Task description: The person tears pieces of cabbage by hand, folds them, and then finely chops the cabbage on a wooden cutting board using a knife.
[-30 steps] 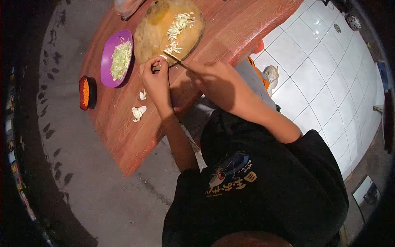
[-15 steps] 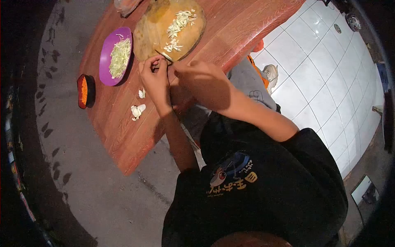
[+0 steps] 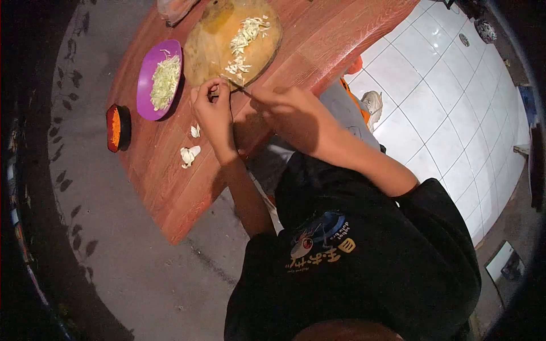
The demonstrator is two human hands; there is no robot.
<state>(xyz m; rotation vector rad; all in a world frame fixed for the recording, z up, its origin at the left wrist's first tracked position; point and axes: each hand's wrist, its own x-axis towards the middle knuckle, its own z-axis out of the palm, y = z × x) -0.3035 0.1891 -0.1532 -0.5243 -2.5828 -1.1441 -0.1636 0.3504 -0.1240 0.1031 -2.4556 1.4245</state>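
Note:
A knife [image 3: 236,86] with a thin dark blade is gripped in my right hand [image 3: 290,111], its tip by the near edge of the round wooden cutting board [image 3: 207,48]. My left hand [image 3: 213,111] is closed in a pinch beside the blade, at that same edge; whatever its fingertips hold is hidden. Shredded cabbage [image 3: 245,35] lies in a strip across the board, with smaller shreds close to the blade. Left of the board, a purple bowl [image 3: 146,74] contains more shredded cabbage [image 3: 165,82].
A small dark bowl [image 3: 126,128] of orange shreds [image 3: 116,128] stands near the wooden table's [image 3: 170,210] left edge. Pale cabbage scraps [image 3: 190,155] lie beside my left wrist. A clear plastic bag [image 3: 175,8] is at the top. White floor tiles [image 3: 432,102] extend to the right.
My right hand has shifted slightly right, drawing the knife away from my left fingertips. The pale piece under the blade is gone from view, and more shreds lie near the board's near edge.

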